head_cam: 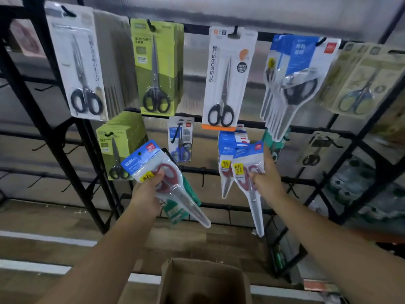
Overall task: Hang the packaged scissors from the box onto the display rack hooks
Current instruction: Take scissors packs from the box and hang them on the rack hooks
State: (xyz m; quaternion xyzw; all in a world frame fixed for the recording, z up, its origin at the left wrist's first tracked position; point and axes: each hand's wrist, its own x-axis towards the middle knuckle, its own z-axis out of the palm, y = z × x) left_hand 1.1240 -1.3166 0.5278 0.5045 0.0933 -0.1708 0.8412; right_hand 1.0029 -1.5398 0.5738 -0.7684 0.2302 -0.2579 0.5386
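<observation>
My left hand grips a tilted pack of red-handled scissors with a blue header, plus a green pack behind it. My right hand holds another red-handled pack by its middle, its header raised against a bunch of like packs hanging on a lower hook of the black display rack. The open cardboard box stands below, between my forearms; its inside is dark.
Upper hooks carry a white pack, green packs, a white and orange pack, blue-header packs and beige packs. Lower hang green packs and a small blue pair. Bare hooks stick out at the left.
</observation>
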